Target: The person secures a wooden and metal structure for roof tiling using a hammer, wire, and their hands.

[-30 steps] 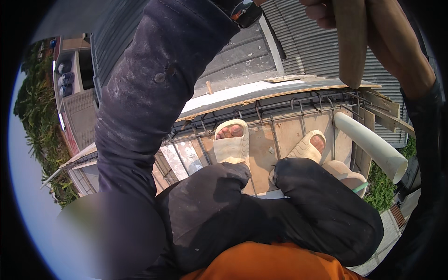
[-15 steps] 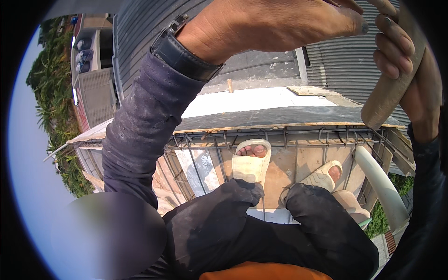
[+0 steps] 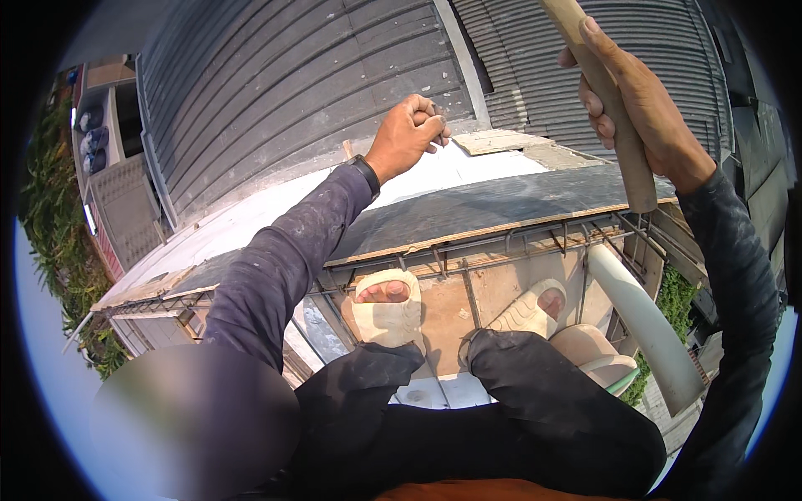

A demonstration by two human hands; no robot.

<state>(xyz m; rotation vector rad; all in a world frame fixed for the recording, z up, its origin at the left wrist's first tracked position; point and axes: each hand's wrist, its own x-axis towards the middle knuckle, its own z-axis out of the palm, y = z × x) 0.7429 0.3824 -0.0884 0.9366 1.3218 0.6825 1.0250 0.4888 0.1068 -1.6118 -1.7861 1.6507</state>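
Head-worn fisheye view, facing down

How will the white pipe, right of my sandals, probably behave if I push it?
The white pipe will probably stay stiff: no sag or kink shows. Its smooth, rounded side may be slippery, and apt to roll if loose; I cannot tell whether it is fixed.

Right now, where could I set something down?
The dark board looks bare between the left sleeve and the stick; so does a plywood patch between the left slipper and a bar. It's crowded beyond the right slipper: pale pieces, white pipe.
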